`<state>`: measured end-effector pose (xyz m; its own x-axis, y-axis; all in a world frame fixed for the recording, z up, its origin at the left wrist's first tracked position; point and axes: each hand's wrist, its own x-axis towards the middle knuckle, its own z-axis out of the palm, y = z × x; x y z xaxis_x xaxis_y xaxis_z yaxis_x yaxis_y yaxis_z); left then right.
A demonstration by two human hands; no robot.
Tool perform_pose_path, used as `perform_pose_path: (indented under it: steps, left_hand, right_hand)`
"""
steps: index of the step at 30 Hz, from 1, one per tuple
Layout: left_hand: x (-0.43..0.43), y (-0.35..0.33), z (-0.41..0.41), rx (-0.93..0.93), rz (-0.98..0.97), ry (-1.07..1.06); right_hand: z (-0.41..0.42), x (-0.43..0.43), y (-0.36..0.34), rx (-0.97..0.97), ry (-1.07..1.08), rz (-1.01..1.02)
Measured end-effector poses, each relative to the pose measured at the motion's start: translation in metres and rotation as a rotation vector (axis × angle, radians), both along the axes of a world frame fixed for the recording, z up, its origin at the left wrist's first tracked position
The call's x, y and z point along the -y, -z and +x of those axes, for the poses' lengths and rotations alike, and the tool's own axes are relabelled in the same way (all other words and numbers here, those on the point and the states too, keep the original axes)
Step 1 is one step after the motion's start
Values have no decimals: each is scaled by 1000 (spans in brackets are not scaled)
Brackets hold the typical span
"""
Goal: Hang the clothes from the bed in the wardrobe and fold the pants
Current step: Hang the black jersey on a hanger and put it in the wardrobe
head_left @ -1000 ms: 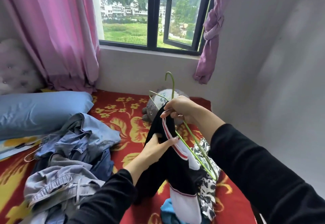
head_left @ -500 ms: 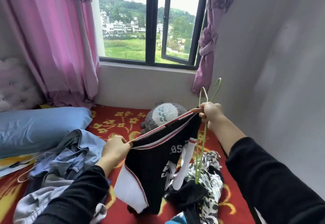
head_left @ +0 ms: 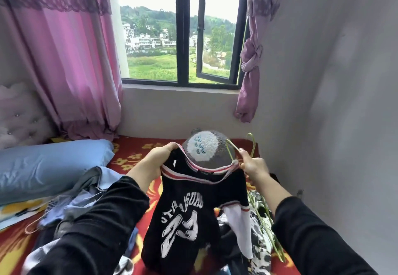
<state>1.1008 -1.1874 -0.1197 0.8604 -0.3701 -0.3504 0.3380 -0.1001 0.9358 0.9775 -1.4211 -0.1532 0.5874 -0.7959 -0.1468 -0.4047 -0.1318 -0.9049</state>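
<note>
Between both grips, above the bed (head_left: 133, 146), the black jersey (head_left: 185, 212) hangs spread by its neckline, left grip (head_left: 159, 158) curled round one shoulder, right grip (head_left: 255, 166) pinching the other shoulder plus a green hanger (head_left: 254, 144)

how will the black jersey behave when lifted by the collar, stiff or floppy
Probably floppy: held only at the collar by the left hand and right hand, the black jersey sags between them and hangs limp below. Likely light, since a finger pinch at each end carries it. It might slip on the thin green hanger, though that is hard to judge.
</note>
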Motion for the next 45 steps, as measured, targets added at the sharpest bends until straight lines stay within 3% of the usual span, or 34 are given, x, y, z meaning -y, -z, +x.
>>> perform_pose_path:
  steps: [2,9,14,17,26,32,39,42,45]
  left_hand:
    - [6,5,-3,14,87,-6]
    - [16,23,-15,75,313,56]
    - [17,18,-20,61,333,83]
    - [16,12,-20,55,296,76]
    - [0,-2,-10,13,182,-38]
    - [-22,-4,10,46,40,-216]
    - [-56,17,24,519,540,-305]
    - [-60,15,24,671,597,-282]
    - [-54,5,19,778,561,-187]
  right_hand:
    - [-5,1,2,55,60,42]
    - [-12,-1,-19,519,92,507]
    - [-3,-20,-27,744,27,692]
    - [3,-38,-16,786,-9,736]
    - [2,-68,28,544,-152,435]
    - [-6,-58,41,211,-322,24]
    - [-3,-46,4,-7,-392,-333]
    - [3,-46,-12,-72,-486,-434]
    - [18,-51,-36,-19,-503,-464]
